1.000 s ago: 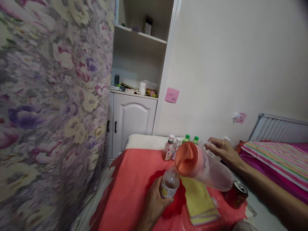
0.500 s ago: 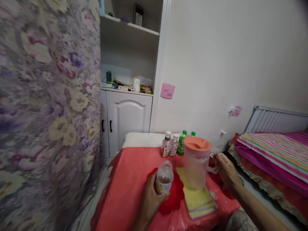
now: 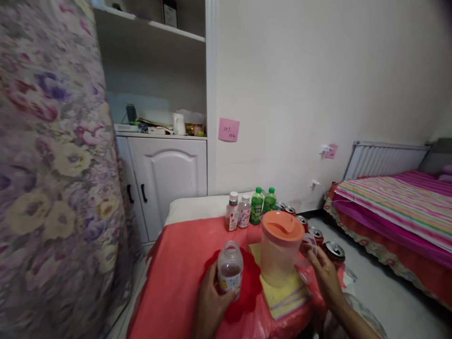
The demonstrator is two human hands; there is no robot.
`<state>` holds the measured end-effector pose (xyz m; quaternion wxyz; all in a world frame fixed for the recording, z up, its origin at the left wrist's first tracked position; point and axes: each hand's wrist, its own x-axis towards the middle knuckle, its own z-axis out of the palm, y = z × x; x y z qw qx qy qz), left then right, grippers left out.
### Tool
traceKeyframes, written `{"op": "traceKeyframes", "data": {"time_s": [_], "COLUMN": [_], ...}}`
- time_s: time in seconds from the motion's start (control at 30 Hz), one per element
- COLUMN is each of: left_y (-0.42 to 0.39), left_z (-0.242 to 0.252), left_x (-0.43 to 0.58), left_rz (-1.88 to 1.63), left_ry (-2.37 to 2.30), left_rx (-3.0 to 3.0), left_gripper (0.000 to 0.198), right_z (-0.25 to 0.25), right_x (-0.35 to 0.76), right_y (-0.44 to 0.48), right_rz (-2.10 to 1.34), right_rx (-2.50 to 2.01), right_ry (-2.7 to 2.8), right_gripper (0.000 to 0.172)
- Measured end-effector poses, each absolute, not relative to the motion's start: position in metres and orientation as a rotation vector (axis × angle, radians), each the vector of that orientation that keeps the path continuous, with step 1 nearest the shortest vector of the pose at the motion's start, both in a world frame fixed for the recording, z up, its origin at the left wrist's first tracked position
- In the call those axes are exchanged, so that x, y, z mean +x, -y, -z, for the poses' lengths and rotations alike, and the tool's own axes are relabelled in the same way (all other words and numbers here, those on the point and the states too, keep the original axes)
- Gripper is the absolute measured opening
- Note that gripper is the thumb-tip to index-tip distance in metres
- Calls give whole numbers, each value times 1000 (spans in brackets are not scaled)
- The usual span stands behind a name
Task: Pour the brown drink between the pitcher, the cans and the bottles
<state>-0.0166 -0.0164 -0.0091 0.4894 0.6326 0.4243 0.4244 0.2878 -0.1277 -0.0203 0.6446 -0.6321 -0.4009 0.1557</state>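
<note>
My left hand [image 3: 213, 292] is wrapped around an uncapped clear bottle [image 3: 230, 269] with a printed label, held upright over a red scalloped tray [image 3: 247, 299]. My right hand [image 3: 319, 266] grips the handle of a translucent pitcher [image 3: 280, 259] with an orange lid [image 3: 283, 225]. The pitcher stands on, or just above, a folded yellow cloth [image 3: 282, 299]; I cannot tell which. Its spout side is to the left, near the bottle. Just beyond my right hand are several drink cans [image 3: 334, 252].
Along the table's back stand two white-capped bottles [image 3: 232, 212] and two green-capped bottles [image 3: 257, 206]. A red cloth [image 3: 176, 278] covers the table. A floral curtain [image 3: 49, 188] hangs at left, a cabinet [image 3: 169, 174] behind it, and a bed [image 3: 399, 202] at right.
The view has turned to the right. The pitcher sits lower against the bottles behind it, and cans formerly hidden behind it and my right hand now show. Both hands keep their holds.
</note>
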Motion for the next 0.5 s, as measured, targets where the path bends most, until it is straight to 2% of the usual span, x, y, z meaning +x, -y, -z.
{"op": "traceKeyframes", "data": {"time_s": [0.17, 0.3, 0.4, 0.5], "left_y": [19, 16, 14, 15], "left_z": [0, 0, 6, 7], "left_x": [-16, -15, -14, -12], "left_rz": [-1011, -988, -985, -996], "left_ry": [-1012, -1039, -1076, -1063], "left_rx": [1516, 1524, 1500, 1503], "left_gripper": [67, 71, 75, 70], "right_z": [37, 71, 90, 97], "right_x": [294, 309, 317, 317], "right_y": [141, 152, 154, 151], "right_rz": [-326, -179, -180, -219], "right_rx": [-1494, -1747, -1839, -1922], "right_ry": [1036, 999, 1005, 1021], "right_gripper": [54, 51, 50, 53]}}
